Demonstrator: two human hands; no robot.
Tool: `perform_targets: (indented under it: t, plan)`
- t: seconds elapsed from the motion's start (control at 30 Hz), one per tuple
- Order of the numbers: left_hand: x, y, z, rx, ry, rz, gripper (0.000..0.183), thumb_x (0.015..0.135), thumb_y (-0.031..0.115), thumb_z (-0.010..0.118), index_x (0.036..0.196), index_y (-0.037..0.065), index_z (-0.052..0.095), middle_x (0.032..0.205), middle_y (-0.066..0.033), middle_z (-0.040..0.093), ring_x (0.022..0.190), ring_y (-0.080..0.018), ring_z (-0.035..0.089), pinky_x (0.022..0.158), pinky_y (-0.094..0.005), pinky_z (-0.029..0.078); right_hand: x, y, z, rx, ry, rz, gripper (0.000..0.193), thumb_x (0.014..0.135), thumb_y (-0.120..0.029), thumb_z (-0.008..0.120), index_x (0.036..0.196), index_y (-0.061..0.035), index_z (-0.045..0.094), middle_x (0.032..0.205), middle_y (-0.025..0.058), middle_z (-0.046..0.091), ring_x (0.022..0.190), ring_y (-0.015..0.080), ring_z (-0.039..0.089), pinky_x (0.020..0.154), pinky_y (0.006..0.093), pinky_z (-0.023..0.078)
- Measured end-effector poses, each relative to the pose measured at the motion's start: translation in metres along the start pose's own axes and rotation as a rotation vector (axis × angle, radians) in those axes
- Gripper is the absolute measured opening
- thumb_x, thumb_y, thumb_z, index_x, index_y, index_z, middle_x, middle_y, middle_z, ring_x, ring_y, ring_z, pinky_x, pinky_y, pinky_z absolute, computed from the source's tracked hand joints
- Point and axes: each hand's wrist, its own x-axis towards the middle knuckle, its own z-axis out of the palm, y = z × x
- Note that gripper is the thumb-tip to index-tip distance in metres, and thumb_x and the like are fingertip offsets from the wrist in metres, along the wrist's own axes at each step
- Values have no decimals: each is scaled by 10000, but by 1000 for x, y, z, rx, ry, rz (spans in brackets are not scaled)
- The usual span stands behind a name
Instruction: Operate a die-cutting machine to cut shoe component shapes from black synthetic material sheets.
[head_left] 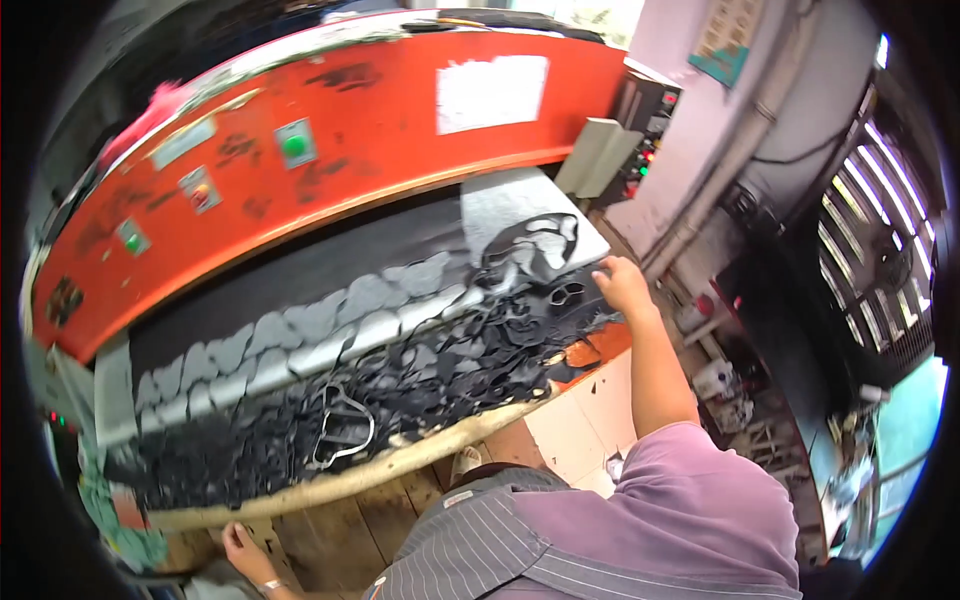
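Observation:
At the right end of a pressing machine's bed, my right hand [622,284] is closed, with fingertips bent together at the corner of the pale cutting board [598,243]. Whatever it pinches is too small to make out. Beside it lie a small metal cutting die [567,293] and a crumpled black sheet [520,245] full of cut-out holes. My left hand [243,552] hangs low at the left, below the bed's front edge, its fingers loosely apart with nothing seen in them. Black sheet material [310,245] stretches over the board, with rows of cut-out gaps along its front.
A red machine beam [390,110] with green buttons spans the back. Black scraps [430,370] heap along the front ledge, and a larger metal die [345,428] lies on them. A padded rim [400,450] edges the ledge. Cluttered shelving [735,385] stands at the right.

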Motion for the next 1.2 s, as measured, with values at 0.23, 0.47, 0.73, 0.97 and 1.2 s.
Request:
perform_targets:
  t: [0.23,0.47,0.73,0.97,1.2]
  plan:
    - [84,263,144,-97,-148,554,184,905,137,595,981,-20,654,950,-126,670,874,-245,629,811,-343,479,-19,20,22,103,-325,-136,598,718,-140,775,1270,-81,554,1265,151,563,1205,330,491,1030,402,400]
    - [48,388,295,-419,-716,795,145,839,170,653,904,41,671,931,-127,671,910,-306,627,828,-391,486,10,-7,-4,-115,-651,-254,498,686,-100,772,1162,-100,625,1141,96,626,1139,306,523,960,394,445]
    - [-4,401,365,-164,-743,1046,266,849,203,623,1088,84,621,1281,-101,587,1280,-311,461,1086,-439,328,62,-123,6,497,-319,-295,443,821,-222,646,1222,-55,561,1140,197,598,1064,366,580,928,389,465]
    - [-10,405,362,-209,-850,989,296,852,201,617,1115,82,553,1323,-84,560,1332,-298,411,1123,-458,271,87,-181,95,-11,-539,68,578,840,-378,623,1276,-11,526,1248,315,507,1139,448,533,981,435,434]
    - [-13,403,355,-204,-864,1013,254,854,173,597,1088,91,541,1333,-69,559,1325,-295,420,1111,-479,279,53,-120,88,173,-441,-371,982,624,-462,824,1447,-165,379,1436,162,434,1367,327,337,1047,512,241]
